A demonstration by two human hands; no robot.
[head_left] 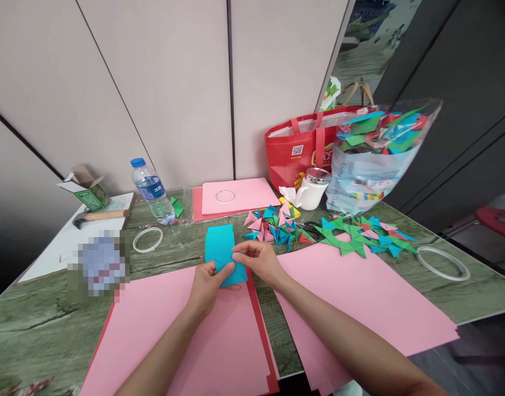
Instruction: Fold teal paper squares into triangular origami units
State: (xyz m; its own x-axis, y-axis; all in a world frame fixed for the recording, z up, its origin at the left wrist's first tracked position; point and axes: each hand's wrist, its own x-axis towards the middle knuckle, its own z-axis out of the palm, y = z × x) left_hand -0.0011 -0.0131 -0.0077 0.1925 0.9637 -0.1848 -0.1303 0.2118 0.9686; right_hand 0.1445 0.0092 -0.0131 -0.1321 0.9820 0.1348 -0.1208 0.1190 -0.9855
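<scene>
Head camera view: the blue paper slip (pixel 238 275) I am working on sits between my hands, over the far end of the left stack of pink sheets (pixel 228 341) and on the near side of more blue slips (pixel 217 241). My left hand (pixel 208 281) is closed on it, thumb pressed across the upper face, the other fingers mostly hidden underneath. My right hand (pixel 254 258) has its thumb and forefinger drawn almost together at the slip's right side; I can't tell whether they pinch the paper or only touch it.

Judging by the folded paper triangles (pixel 273 223) lying farther off to the right, near the white mug (pixel 313 190), I take this step to be folding. To do it well, I would let the left thumb act as the anchor, pressing without bunching the paper, while the right fingertips bring the edge exactly into line before any pressure goes on. A firm slide from the middle outward should then give a crisp crease; pressing too early would likely leave a corner skewed. Creasing against the flat stack below would probably work better than creasing in mid-air
</scene>
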